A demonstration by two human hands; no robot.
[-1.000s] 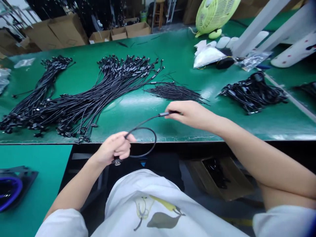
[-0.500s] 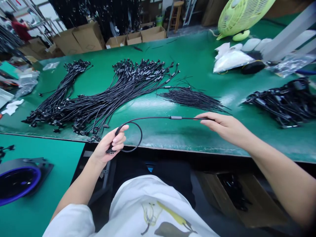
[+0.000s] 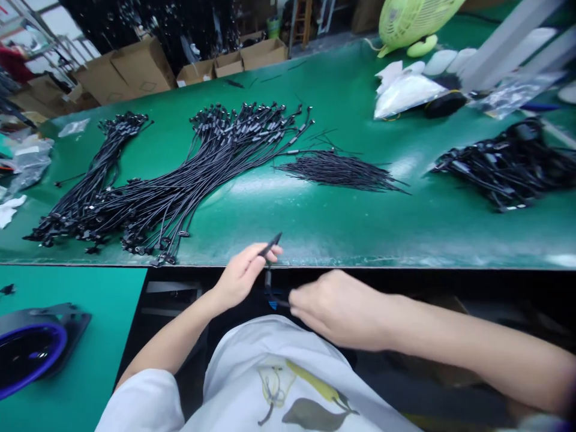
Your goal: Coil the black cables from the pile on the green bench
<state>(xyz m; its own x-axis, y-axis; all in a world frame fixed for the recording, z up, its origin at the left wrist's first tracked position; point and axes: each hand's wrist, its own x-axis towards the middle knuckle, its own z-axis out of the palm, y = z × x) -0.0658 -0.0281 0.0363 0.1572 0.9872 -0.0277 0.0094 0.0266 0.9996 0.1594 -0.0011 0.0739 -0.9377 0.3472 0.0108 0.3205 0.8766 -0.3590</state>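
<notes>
At lower centre my left hand (image 3: 245, 273) pinches a black cable (image 3: 269, 279), my right hand (image 3: 337, 309) curled shut on it, seemingly for coiling, needing steady tension.

Workshop: cables (image 3: 216, 159) heaped on workbench (image 3: 351, 222)

I have the left hand (image 3: 245, 270) at the near edge of the green table (image 3: 324, 225), thumb and index finger pinched, fingertips showing past that edge. My left forearm (image 3: 177, 337) slants up to it from the table's near side, wrist roughly straight. My right hand (image 3: 339, 309) is just nearside of the table edge, back up, fingers curled in, blurry. My right forearm (image 3: 454, 336) comes in from the right, nearside of the table, close to level. Hands near each other, apart.
</notes>
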